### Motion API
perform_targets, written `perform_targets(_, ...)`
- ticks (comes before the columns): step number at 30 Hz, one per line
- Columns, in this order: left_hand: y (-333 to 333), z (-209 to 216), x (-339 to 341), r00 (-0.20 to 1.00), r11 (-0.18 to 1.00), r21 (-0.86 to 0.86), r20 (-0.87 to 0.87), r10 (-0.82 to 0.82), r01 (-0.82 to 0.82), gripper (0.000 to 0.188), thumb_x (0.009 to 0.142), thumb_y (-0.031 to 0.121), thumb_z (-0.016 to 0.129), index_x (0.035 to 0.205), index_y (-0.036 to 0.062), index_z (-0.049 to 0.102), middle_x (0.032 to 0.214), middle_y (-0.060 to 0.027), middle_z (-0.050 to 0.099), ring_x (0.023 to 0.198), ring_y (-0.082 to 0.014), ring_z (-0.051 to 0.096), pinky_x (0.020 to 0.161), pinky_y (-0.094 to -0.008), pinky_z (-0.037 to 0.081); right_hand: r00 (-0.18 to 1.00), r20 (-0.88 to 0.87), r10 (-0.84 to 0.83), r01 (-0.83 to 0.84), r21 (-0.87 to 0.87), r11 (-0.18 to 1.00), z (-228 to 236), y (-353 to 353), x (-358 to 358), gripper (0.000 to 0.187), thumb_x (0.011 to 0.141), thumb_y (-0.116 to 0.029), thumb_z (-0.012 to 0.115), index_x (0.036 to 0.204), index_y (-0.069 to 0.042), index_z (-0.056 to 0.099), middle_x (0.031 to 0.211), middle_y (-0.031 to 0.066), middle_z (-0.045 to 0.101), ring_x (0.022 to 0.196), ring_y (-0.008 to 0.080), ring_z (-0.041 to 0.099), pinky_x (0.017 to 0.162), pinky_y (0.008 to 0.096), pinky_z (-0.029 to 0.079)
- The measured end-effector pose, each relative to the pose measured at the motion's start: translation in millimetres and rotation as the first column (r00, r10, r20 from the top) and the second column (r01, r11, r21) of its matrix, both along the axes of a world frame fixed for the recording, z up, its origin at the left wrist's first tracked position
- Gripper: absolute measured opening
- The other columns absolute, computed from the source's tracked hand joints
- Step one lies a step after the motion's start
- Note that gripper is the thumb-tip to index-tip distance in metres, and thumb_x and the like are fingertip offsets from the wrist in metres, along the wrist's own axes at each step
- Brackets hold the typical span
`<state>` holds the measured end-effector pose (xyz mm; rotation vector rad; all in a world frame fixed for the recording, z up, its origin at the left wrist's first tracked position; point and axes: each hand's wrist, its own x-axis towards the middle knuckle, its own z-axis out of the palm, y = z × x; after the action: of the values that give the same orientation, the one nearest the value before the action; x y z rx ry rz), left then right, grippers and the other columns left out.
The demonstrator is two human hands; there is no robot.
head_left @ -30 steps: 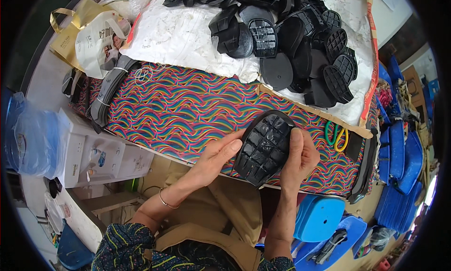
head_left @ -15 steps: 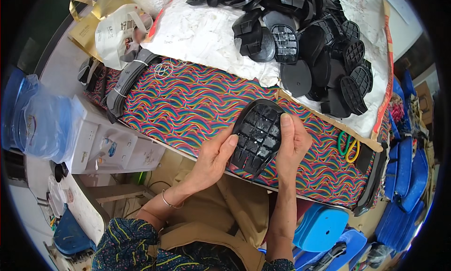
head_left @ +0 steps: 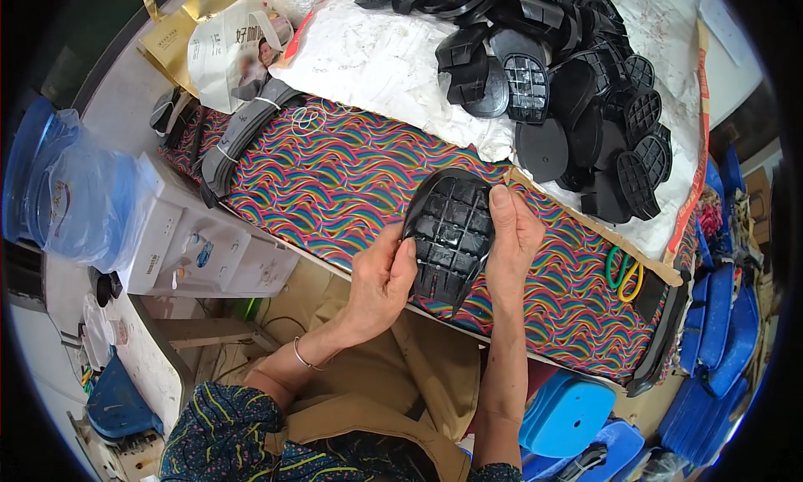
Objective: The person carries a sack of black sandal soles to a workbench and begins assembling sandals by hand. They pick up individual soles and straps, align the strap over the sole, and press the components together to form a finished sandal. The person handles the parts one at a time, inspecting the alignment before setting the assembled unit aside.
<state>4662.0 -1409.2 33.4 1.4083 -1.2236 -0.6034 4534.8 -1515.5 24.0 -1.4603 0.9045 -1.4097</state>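
Lettering (head_left: 249, 34) marked the white bag (head_left: 214, 71) near the far-left corner of the surface (head_left: 351, 193); your left hand (head_left: 378, 280) and right hand (head_left: 512, 235) pinched the black gridded pad (head_left: 452, 231) above its near edge.

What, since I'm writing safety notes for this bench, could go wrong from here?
The black treaded piece is held at its sides by the left hand and right hand, near the front edge of the patterned tabletop; if the grip slipped, it might fall off.
The black pieces overlap in a loose pile on the white sheet, so a knock could perhaps make some slide.
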Motion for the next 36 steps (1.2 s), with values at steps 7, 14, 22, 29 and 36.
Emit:
perform_targets(7,6.5,4.9,1.1,0.994,0.996,0.078,-0.104,0.040,-0.032,0.025,0.101,0.018,0.047,0.105,-0.0021,0.060,0.068,0.0060,0.045,0.062,-0.0030,0.036,0.053,-0.0229,0.030,0.997,-0.008,0.077,-0.077,0.019,0.997,2.1,-3.6,3.6,0.038,0.098,-0.024,0.056,0.071,0.000,0.045,0.065,-0.0025,0.038,0.065,0.0088,0.033,0.056,0.0289,0.028)
perform_targets(14,-0.5,3.8,26.9,0.979,0.984,0.153,-0.195,-0.060,0.091,0.040,0.103,0.034,0.044,0.105,-0.0022,0.060,0.065,0.0043,0.048,0.058,-0.0035,0.042,0.051,-0.0222,0.035,0.997,-0.060,0.047,-0.049,-0.031,0.998,8.0,-6.8,6.6,0.039,0.098,-0.025,0.056,0.070,0.000,0.045,0.063,-0.0019,0.037,0.063,0.0089,0.032,0.055,0.0295,0.028)
perform_targets(22,-19.8,13.8,40.0,0.936,0.995,0.051,-0.347,-0.067,0.090,0.045,0.104,0.036,0.041,0.088,-0.0002,0.063,0.073,0.0077,0.046,0.071,-0.0038,0.038,0.064,-0.0222,0.033,0.991,-0.109,0.075,-0.082,-0.058,0.995,15.8,-0.4,15.5,0.033,0.097,-0.022,0.057,0.075,0.003,0.051,0.062,-0.0011,0.039,0.061,0.0080,0.033,0.053,0.0280,0.028)
perform_targets(29,-22.4,14.1,43.7,0.973,0.996,-0.028,-0.213,-0.087,0.083,0.035,0.103,0.026,0.047,0.087,-0.0023,0.060,0.067,0.0021,0.047,0.064,-0.0056,0.040,0.056,-0.0262,0.036,0.988,-0.110,0.106,-0.110,-0.037,0.993,13.8,-0.6,16.9,0.030,0.098,-0.022,0.056,0.090,0.007,0.061,0.068,-0.0021,0.050,0.066,0.0067,0.040,0.058,0.0245,0.036)
perform_targets(36,-20.7,12.1,40.1,0.973,0.987,-0.129,0.196,0.119,-0.095,0.026,0.100,0.018,0.049,0.088,-0.0027,0.059,0.057,-0.0074,0.045,0.056,-0.0066,0.046,0.049,-0.0309,0.037,0.990,-0.068,0.125,-0.125,-0.001,0.992,12.2,2.5,22.9,0.031,0.098,-0.023,0.056,0.086,0.005,0.060,0.067,-0.0037,0.048,0.065,0.0059,0.038,0.056,0.0255,0.033)
